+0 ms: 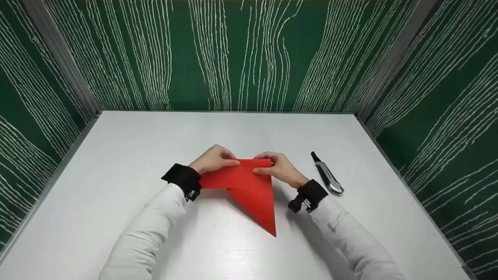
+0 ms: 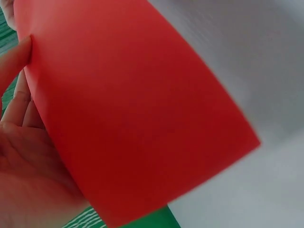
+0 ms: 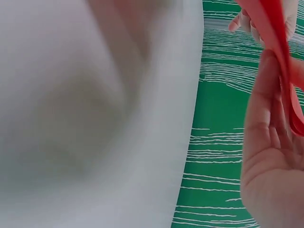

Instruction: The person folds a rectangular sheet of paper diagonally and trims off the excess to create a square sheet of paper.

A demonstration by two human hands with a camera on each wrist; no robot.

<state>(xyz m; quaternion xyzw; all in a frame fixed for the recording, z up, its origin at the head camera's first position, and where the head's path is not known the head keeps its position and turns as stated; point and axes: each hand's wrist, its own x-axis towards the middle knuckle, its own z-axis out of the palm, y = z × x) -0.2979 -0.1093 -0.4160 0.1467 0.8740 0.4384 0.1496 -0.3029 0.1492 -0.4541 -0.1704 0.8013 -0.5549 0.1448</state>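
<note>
A folded sheet of red paper [image 1: 251, 190] is held up between both hands over the white table. Its upper edge runs nearly level, a flap reaches left, and a pointed corner hangs toward the front. My left hand [image 1: 216, 158] pinches the upper edge with the thumb in front and fingers behind. At the upper right, my right hand [image 1: 286, 170] pinches the paper, thumb on the near face. In the left wrist view the flap of red paper [image 2: 142, 114] fills the middle. The right wrist view shows the folded layers of the paper [image 3: 280, 47] edge-on beside the palm.
A utility knife [image 1: 328, 177] with a grey handle and black tip lies on the white table [image 1: 116, 163], right of the right hand. Green walls [image 1: 186, 58] with white wavy lines enclose the table at the back and sides. Black camera bands [image 1: 183, 179] circle both wrists.
</note>
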